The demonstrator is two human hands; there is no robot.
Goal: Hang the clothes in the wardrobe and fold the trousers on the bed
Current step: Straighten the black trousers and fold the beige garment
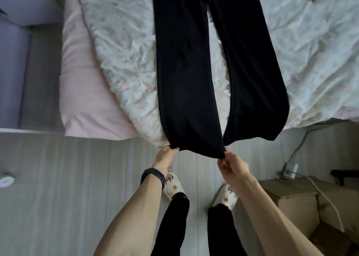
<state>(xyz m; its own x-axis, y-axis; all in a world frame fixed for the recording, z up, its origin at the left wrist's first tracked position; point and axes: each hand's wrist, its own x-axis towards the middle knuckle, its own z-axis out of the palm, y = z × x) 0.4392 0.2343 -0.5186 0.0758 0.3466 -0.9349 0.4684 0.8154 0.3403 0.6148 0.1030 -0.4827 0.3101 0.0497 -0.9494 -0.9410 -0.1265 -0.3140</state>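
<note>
Black trousers (184, 61) lie stretched lengthwise on the bed (310, 51), waist at the far end with its drawstring showing, both legs running toward me over the bed's near edge. My left hand (165, 158) pinches the left corner of the left leg's hem. My right hand (232, 165) pinches the right corner of that same hem. The hem hangs taut between both hands just past the mattress edge. The other leg's hem (252, 133) lies loose over the bed edge to the right.
A crumpled floral duvet (120, 48) covers the bed over a pink sheet (87, 100). A cardboard box (297, 199) and a charger with cable (289, 170) sit on the floor at right. A lilac cabinet (15, 61) stands left. My slippered feet are below.
</note>
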